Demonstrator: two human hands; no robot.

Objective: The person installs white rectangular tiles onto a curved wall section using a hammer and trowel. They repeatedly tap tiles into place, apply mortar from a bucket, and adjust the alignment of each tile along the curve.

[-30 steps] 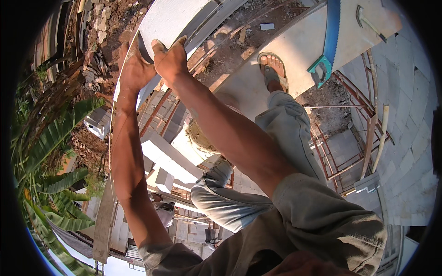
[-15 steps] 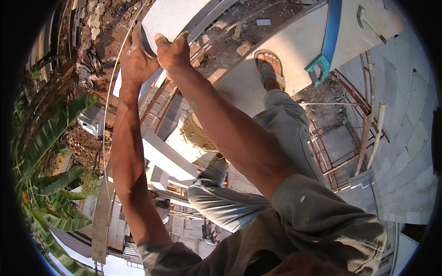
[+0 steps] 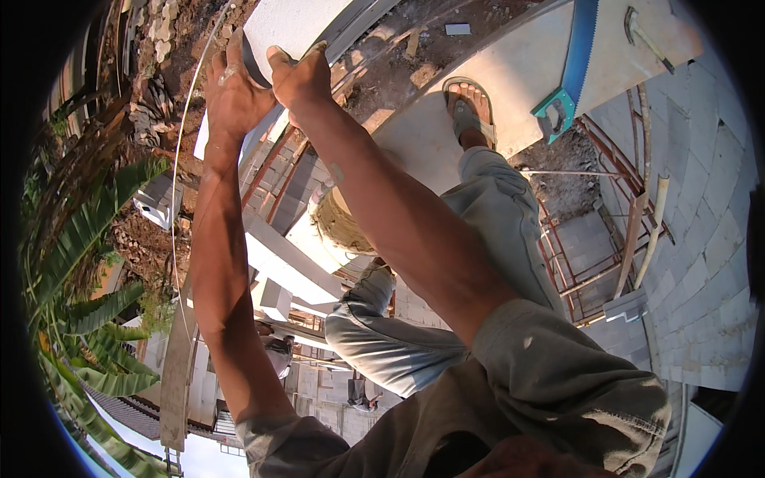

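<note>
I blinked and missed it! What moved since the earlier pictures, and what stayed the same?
Both hands, left hand and right hand, slid the white block a little further up and away. Neither hand let go. The sandalled foot stayed on the white plank, and the blue saw stayed put.

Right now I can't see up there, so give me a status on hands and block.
Left hand and right hand both gripping the white block. Handsaw lies on the slab, apart. Nothing blocking.
</note>
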